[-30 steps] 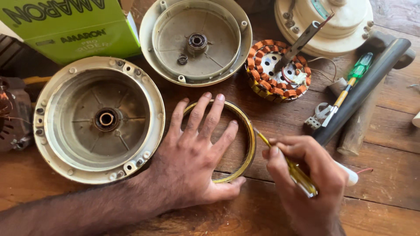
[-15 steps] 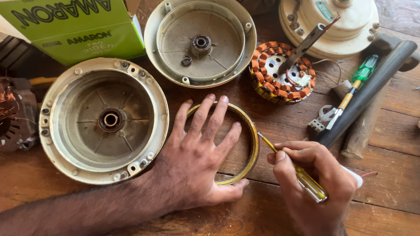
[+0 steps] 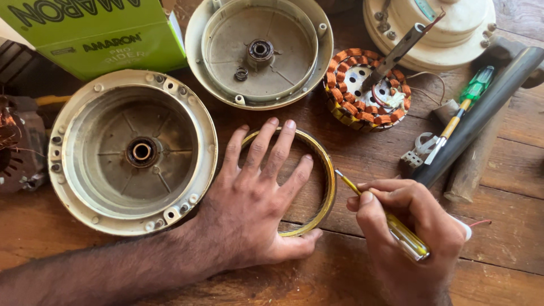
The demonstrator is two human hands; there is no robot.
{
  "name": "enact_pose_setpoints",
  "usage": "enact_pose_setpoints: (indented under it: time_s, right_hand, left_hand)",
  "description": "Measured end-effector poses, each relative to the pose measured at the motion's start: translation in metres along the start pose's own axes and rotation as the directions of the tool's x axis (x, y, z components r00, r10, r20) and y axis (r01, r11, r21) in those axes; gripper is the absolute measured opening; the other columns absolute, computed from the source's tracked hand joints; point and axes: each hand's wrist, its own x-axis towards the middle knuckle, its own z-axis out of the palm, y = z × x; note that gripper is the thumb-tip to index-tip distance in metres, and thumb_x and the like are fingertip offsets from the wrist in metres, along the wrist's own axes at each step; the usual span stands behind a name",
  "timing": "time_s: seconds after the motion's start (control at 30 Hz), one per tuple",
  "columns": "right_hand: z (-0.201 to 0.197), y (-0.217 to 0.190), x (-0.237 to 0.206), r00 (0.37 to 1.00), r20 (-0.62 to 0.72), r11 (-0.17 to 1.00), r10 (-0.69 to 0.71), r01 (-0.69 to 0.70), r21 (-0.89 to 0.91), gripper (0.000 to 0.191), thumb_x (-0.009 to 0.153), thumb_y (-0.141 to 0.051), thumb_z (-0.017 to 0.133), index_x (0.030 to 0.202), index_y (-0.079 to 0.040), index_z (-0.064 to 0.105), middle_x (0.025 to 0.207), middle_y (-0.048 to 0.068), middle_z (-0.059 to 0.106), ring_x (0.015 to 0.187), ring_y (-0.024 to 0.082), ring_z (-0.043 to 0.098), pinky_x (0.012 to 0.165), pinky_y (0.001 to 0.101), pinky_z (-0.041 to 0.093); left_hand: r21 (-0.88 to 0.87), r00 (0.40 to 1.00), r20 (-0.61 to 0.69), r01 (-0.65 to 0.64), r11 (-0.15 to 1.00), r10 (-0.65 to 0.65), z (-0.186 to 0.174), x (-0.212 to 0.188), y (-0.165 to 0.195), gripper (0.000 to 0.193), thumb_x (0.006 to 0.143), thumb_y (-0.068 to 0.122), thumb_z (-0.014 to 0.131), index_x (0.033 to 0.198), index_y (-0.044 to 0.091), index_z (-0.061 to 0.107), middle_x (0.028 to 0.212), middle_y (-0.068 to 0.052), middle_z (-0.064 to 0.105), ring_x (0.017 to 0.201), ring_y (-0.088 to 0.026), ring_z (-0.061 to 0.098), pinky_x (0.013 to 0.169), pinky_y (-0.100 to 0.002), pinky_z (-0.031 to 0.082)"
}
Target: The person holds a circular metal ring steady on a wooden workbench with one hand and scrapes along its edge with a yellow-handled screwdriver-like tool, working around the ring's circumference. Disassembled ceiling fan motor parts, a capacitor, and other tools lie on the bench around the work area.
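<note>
A worn wooden worktop (image 3: 510,238) carries opened motor housings. The left hand (image 3: 255,209) lies flat, fingers spread, pinning a brass-coloured ring (image 3: 327,187) so it cannot shift. The right hand (image 3: 408,232) is clenched around a yellow-handled screwdriver (image 3: 391,224), its tip at the ring's rim.

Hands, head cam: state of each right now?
Left hand: open, fingers spread flat, pressing on the brass-coloured ring on the wooden table.
Right hand: closed around a yellow-handled screwdriver, tip at the ring's outer edge.
</note>
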Motion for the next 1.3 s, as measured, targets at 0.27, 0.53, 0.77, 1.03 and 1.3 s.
enact_pose_setpoints:
  time_s: [0.27, 0.53, 0.77, 1.03, 1.3]
  right_hand:
    - [-0.001, 0.003, 0.004, 0.997, 0.060, 0.995, -0.052, 0.057, -0.081, 0.007, 0.093, 0.003, 0.068, 0.091, 0.007, 0.064, 0.096, 0.013, 0.077, 0.086, 0.012, 0.076, 0.078, 0.0244, 0.061]
    - [-0.001, 0.000, 0.004, 0.998, 0.069, 0.996, 0.016, -0.010, -0.084, 0.006, 0.094, 0.002, 0.068, 0.095, 0.007, 0.067, 0.095, 0.011, 0.078, 0.084, 0.011, 0.074, 0.077, 0.0233, 0.060]
    - [-0.002, 0.001, 0.004, 0.997, 0.070, 0.996, -0.024, 0.030, -0.089, 0.009, 0.094, -0.001, 0.069, 0.091, 0.005, 0.064, 0.094, 0.010, 0.077, 0.085, 0.009, 0.074, 0.077, 0.0225, 0.060]
    - [-0.002, 0.000, 0.007, 0.995, 0.100, 0.999, 0.003, 0.002, -0.049, 0.009, 0.093, -0.002, 0.070, 0.094, 0.005, 0.064, 0.094, 0.008, 0.075, 0.087, 0.008, 0.074, 0.078, 0.0217, 0.059]
    - [-0.001, -0.009, 0.011, 0.995, 0.099, 0.999, 0.006, -0.002, -0.039, 0.006, 0.094, -0.002, 0.069, 0.095, 0.004, 0.066, 0.094, 0.007, 0.076, 0.084, 0.007, 0.071, 0.076, 0.0218, 0.058]
  left_hand:
    - [0.002, 1.000, -0.004, -0.012, 1.000, 0.012, 0.000, 0.000, -0.001, 0.093, 0.074, 0.072, 0.067, 0.137, 0.004, 0.058, 0.155, -0.033, 0.032, 0.147, -0.048, 0.026, 0.114, -0.072, 0.020]
    - [-0.008, 1.000, -0.002, -0.012, 1.000, 0.012, 0.000, 0.000, -0.002, 0.093, 0.075, 0.072, 0.067, 0.137, 0.004, 0.058, 0.154, -0.033, 0.031, 0.147, -0.048, 0.026, 0.114, -0.072, 0.021]
    - [-0.003, 1.000, 0.004, -0.009, 1.000, 0.009, 0.000, 0.001, -0.001, 0.093, 0.074, 0.071, 0.067, 0.136, 0.003, 0.058, 0.154, -0.034, 0.032, 0.146, -0.049, 0.026, 0.114, -0.072, 0.021]
    - [-0.004, 1.000, 0.008, -0.010, 1.000, 0.010, 0.000, 0.001, -0.001, 0.092, 0.075, 0.072, 0.065, 0.135, 0.003, 0.058, 0.155, -0.033, 0.029, 0.147, -0.048, 0.024, 0.114, -0.072, 0.020]
    - [0.006, 1.000, 0.010, -0.024, 1.000, 0.024, -0.003, 0.002, 0.000, 0.091, 0.075, 0.072, 0.065, 0.135, 0.003, 0.059, 0.155, -0.034, 0.028, 0.146, -0.048, 0.025, 0.114, -0.071, 0.020]
